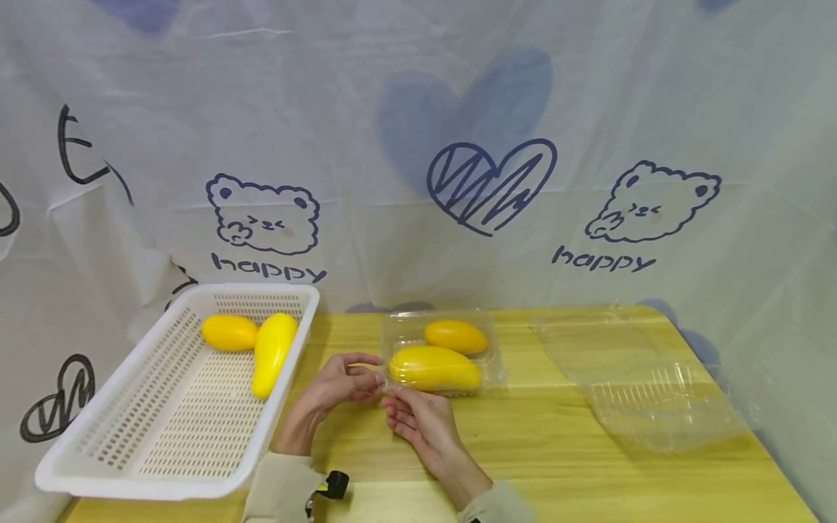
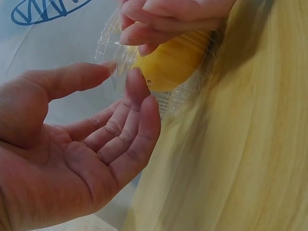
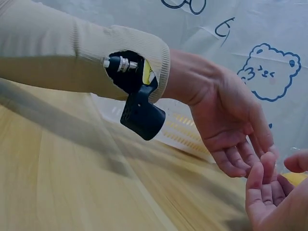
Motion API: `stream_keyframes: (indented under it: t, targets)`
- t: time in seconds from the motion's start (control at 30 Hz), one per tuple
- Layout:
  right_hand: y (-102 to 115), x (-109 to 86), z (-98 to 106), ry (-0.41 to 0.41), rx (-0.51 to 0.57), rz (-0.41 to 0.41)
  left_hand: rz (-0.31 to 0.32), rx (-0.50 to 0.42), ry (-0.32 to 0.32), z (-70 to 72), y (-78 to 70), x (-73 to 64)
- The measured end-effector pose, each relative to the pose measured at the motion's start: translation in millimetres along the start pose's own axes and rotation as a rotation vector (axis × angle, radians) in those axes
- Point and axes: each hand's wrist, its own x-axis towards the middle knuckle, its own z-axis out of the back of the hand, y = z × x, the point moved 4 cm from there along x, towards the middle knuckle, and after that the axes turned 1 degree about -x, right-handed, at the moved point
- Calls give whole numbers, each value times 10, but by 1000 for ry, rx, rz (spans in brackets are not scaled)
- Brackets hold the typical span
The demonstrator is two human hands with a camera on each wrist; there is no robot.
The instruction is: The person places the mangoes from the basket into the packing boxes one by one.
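A clear plastic box (image 1: 495, 363) with two yellow mangoes, a large one (image 1: 434, 368) in front and a smaller one (image 1: 455, 337) behind, sits mid-table. At its front left corner my left hand (image 1: 343, 381) pinches the plastic edge between thumb and forefinger. Beside it, my right hand (image 1: 425, 428) holds the same corner, its thumb and fingertips nearly meeting the left ones. The left wrist view shows the left hand (image 2: 91, 144) palm up, with a mango (image 2: 171, 62) behind the plastic. In the right wrist view the fingers of both hands overlap.
To the left stands a white basket (image 1: 304, 305) holding two more yellow mangoes (image 1: 271, 356). An open clear plastic clamshell (image 1: 654, 399) lies at the right on the wooden table (image 1: 556, 465). A printed cloth (image 1: 366, 218) hangs behind the table's far edge.
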Motion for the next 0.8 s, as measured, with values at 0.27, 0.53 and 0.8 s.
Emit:
stream_keyframes:
  t: [0.27,0.53,0.8]
  targets:
    - [-11,7,-14,-30,38,4,-18,8,-17,-60,-25,9]
    - [-29,24,-39,-58,30,5,-33,18,-41,-68,-34,-4]
    - [-37,25,-42,-74,40,11,-41,26,-58,-69,-30,11]
